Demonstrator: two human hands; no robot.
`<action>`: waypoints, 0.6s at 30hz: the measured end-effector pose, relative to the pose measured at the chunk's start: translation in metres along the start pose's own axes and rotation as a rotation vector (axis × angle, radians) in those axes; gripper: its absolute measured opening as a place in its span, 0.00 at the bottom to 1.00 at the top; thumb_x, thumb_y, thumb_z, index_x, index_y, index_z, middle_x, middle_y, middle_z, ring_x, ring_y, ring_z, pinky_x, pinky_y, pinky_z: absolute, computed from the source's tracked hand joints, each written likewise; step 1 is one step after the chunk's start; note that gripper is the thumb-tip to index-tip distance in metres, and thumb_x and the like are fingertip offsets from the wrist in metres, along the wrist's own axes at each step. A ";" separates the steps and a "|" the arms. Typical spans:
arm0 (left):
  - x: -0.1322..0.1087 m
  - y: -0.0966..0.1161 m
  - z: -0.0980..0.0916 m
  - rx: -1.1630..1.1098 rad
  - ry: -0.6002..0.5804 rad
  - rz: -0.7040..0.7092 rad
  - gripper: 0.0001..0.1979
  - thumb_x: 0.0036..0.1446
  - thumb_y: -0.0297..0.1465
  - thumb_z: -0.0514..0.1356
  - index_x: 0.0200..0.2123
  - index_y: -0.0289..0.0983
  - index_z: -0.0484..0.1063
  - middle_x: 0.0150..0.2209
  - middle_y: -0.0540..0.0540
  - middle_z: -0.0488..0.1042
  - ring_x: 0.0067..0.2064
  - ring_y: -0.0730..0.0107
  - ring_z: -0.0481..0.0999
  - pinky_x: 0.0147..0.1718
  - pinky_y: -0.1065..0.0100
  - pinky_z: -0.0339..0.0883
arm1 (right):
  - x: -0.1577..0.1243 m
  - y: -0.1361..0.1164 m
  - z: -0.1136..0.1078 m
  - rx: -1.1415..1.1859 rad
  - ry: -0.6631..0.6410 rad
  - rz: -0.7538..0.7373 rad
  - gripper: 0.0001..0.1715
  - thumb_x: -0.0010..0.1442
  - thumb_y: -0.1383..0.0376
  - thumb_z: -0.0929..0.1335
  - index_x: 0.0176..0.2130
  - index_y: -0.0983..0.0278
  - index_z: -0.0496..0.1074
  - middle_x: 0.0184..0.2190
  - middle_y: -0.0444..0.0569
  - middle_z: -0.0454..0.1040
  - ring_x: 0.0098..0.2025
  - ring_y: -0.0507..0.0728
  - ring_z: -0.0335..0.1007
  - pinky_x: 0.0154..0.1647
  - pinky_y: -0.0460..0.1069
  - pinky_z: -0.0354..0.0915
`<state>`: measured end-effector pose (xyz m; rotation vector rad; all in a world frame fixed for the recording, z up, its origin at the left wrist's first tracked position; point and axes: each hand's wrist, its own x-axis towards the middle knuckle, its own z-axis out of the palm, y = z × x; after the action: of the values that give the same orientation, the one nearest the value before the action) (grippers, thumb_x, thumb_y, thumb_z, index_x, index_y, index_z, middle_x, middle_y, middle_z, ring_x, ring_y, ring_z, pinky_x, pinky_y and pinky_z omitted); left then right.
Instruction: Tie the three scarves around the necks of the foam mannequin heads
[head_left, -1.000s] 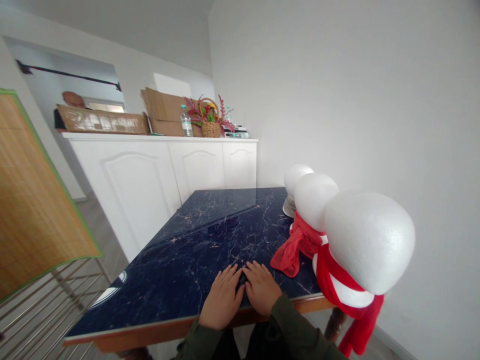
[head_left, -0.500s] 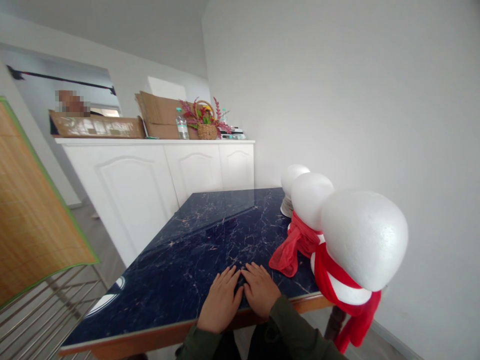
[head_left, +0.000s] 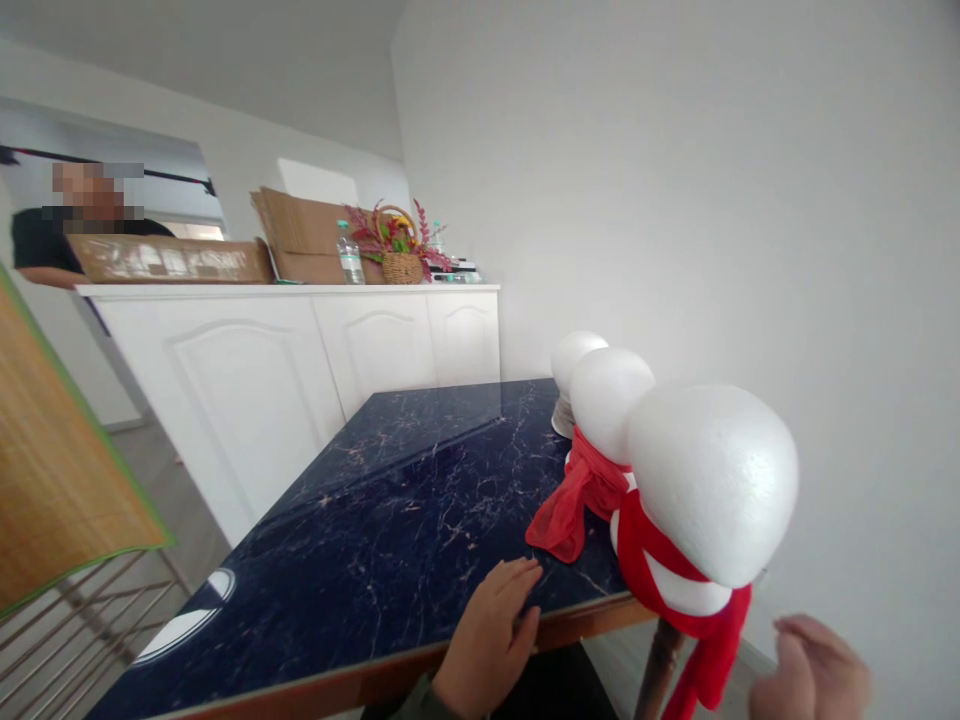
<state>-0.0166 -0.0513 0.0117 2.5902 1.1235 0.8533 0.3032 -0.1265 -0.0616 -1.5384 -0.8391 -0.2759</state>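
Observation:
My left hand [head_left: 493,638] is open over the front edge of the dark blue marbled table [head_left: 420,470], fingers stretched out and thumb apart, with nothing in it. My right hand [head_left: 814,675] is off the table at the lower right, blurred, so its fingers cannot be read clearly. Between the two hands stands the nearest white foam head [head_left: 712,480], with a bright red scarf [head_left: 660,560] around its neck and hanging past the table edge. Behind it, another foam head [head_left: 611,400] wears a lighter red scarf [head_left: 577,500]. A third foam head [head_left: 577,358] has a greyish wrap at its neck.
Along the back runs a white cabinet [head_left: 240,380] bearing cardboard boxes [head_left: 315,235], a water bottle [head_left: 349,255] and a flower basket [head_left: 403,267]. A person [head_left: 45,240] is behind it. At left is a metal rack [head_left: 97,630] with a bamboo mat [head_left: 67,470]. A wall borders the right side.
My right hand has left the tabletop and moved right, past the nearest foam head. My left hand has shifted slightly right. The view has turned a little, and more of the person behind the cabinet shows.

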 end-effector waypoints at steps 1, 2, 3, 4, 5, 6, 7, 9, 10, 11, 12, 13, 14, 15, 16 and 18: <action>0.010 0.015 0.005 -0.054 -0.036 0.046 0.21 0.56 0.29 0.50 0.54 0.41 0.62 0.55 0.47 0.65 0.56 0.67 0.63 0.58 0.59 0.55 | 0.021 -0.004 -0.005 -0.059 0.078 0.078 0.19 0.55 0.57 0.58 0.37 0.66 0.68 0.35 0.57 0.69 0.39 0.65 0.66 0.43 0.61 0.61; 0.021 0.029 0.011 -0.103 -0.070 0.090 0.23 0.55 0.28 0.50 0.55 0.40 0.60 0.56 0.46 0.63 0.57 0.67 0.61 0.58 0.59 0.54 | 0.040 -0.010 -0.007 -0.078 0.084 0.134 0.20 0.55 0.57 0.58 0.40 0.67 0.68 0.39 0.58 0.69 0.41 0.65 0.66 0.44 0.61 0.60; 0.032 0.043 0.017 -0.145 -0.101 0.131 0.25 0.54 0.27 0.51 0.57 0.38 0.58 0.57 0.46 0.62 0.58 0.66 0.59 0.59 0.60 0.53 | 0.056 -0.017 -0.006 -0.094 0.019 0.170 0.22 0.54 0.57 0.58 0.42 0.68 0.68 0.41 0.58 0.69 0.43 0.65 0.65 0.45 0.61 0.60; 0.042 0.054 0.024 -0.178 -0.125 0.167 0.28 0.53 0.27 0.51 0.58 0.36 0.55 0.59 0.44 0.59 0.60 0.66 0.57 0.59 0.60 0.52 | 0.069 -0.023 -0.003 -0.090 -0.051 0.189 0.23 0.54 0.57 0.58 0.43 0.68 0.68 0.43 0.58 0.69 0.45 0.65 0.64 0.47 0.60 0.59; 0.051 0.064 0.032 -0.204 -0.141 0.194 0.30 0.52 0.27 0.52 0.60 0.34 0.52 0.60 0.43 0.56 0.61 0.64 0.54 0.60 0.60 0.51 | 0.079 -0.027 0.002 -0.062 -0.140 0.192 0.24 0.54 0.57 0.58 0.44 0.68 0.68 0.44 0.57 0.69 0.46 0.65 0.64 0.48 0.60 0.60; 0.060 0.071 0.040 -0.223 -0.150 0.210 0.33 0.51 0.27 0.52 0.61 0.31 0.49 0.61 0.41 0.53 0.62 0.62 0.51 0.60 0.59 0.49 | 0.085 -0.029 0.008 -0.021 -0.226 0.183 0.24 0.54 0.56 0.58 0.44 0.67 0.68 0.44 0.57 0.70 0.48 0.64 0.64 0.48 0.59 0.60; 0.066 0.077 0.047 -0.238 -0.151 0.215 0.35 0.50 0.27 0.53 0.62 0.29 0.46 0.62 0.39 0.50 0.63 0.61 0.48 0.61 0.58 0.47 | 0.088 -0.029 0.014 0.026 -0.295 0.163 0.25 0.54 0.56 0.59 0.44 0.67 0.68 0.44 0.57 0.70 0.48 0.64 0.63 0.49 0.59 0.60; 0.075 0.086 0.062 -0.257 -0.143 0.197 0.38 0.50 0.28 0.53 0.62 0.27 0.42 0.64 0.37 0.44 0.64 0.59 0.42 0.61 0.56 0.44 | 0.087 -0.024 0.025 0.110 -0.390 0.114 0.25 0.53 0.55 0.60 0.43 0.67 0.70 0.44 0.56 0.71 0.50 0.64 0.63 0.51 0.58 0.59; 0.078 0.089 0.068 -0.264 -0.142 0.183 0.39 0.50 0.28 0.53 0.62 0.26 0.40 0.64 0.36 0.42 0.64 0.58 0.40 0.61 0.56 0.43 | 0.085 -0.021 0.029 0.135 -0.410 0.094 0.25 0.52 0.54 0.60 0.43 0.67 0.70 0.44 0.56 0.71 0.50 0.64 0.63 0.52 0.58 0.59; 0.079 0.091 0.073 -0.272 -0.147 0.169 0.40 0.49 0.28 0.54 0.62 0.25 0.39 0.64 0.35 0.40 0.65 0.58 0.39 0.61 0.56 0.43 | 0.083 -0.018 0.031 0.153 -0.421 0.081 0.24 0.52 0.54 0.61 0.42 0.67 0.71 0.44 0.56 0.72 0.50 0.64 0.64 0.53 0.59 0.58; 0.080 0.093 0.077 -0.284 -0.159 0.158 0.41 0.49 0.28 0.54 0.63 0.26 0.38 0.64 0.35 0.39 0.65 0.58 0.38 0.61 0.55 0.43 | 0.081 -0.015 0.033 0.167 -0.430 0.073 0.24 0.51 0.54 0.61 0.41 0.66 0.72 0.44 0.56 0.72 0.50 0.64 0.64 0.54 0.59 0.58; 0.081 0.096 0.080 -0.298 -0.171 0.152 0.42 0.48 0.29 0.55 0.63 0.26 0.38 0.64 0.35 0.38 0.65 0.57 0.37 0.61 0.55 0.43 | 0.080 -0.012 0.034 0.180 -0.435 0.068 0.23 0.51 0.55 0.61 0.41 0.66 0.72 0.43 0.56 0.72 0.49 0.64 0.64 0.54 0.59 0.58; 0.081 0.098 0.083 -0.314 -0.182 0.148 0.43 0.47 0.29 0.55 0.63 0.28 0.37 0.64 0.35 0.38 0.65 0.56 0.37 0.61 0.54 0.43 | 0.079 -0.010 0.034 0.189 -0.445 0.062 0.23 0.52 0.55 0.61 0.40 0.65 0.73 0.43 0.55 0.73 0.49 0.64 0.65 0.54 0.59 0.58; 0.081 0.100 0.085 -0.326 -0.189 0.144 0.44 0.46 0.29 0.56 0.63 0.29 0.37 0.64 0.35 0.37 0.65 0.55 0.37 0.61 0.53 0.42 | 0.078 -0.009 0.033 0.191 -0.460 0.052 0.22 0.52 0.55 0.61 0.40 0.65 0.73 0.43 0.55 0.73 0.49 0.64 0.65 0.53 0.59 0.59; 0.081 0.102 0.087 -0.334 -0.192 0.140 0.44 0.45 0.29 0.57 0.63 0.30 0.38 0.65 0.35 0.37 0.65 0.54 0.37 0.61 0.52 0.42 | 0.078 -0.009 0.032 0.186 -0.472 0.039 0.22 0.52 0.56 0.61 0.39 0.65 0.73 0.42 0.55 0.73 0.49 0.64 0.65 0.52 0.59 0.59; 0.081 0.105 0.090 -0.335 -0.186 0.137 0.45 0.43 0.30 0.58 0.63 0.31 0.39 0.65 0.35 0.35 0.65 0.52 0.35 0.60 0.50 0.39 | 0.079 -0.009 0.030 0.159 -0.484 0.008 0.21 0.53 0.57 0.60 0.39 0.65 0.74 0.41 0.55 0.74 0.49 0.64 0.65 0.51 0.59 0.60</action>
<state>0.1432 -0.0611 0.0135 2.4237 0.6928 0.7357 0.3436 -0.0719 -0.0106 -1.4769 -1.2001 0.1769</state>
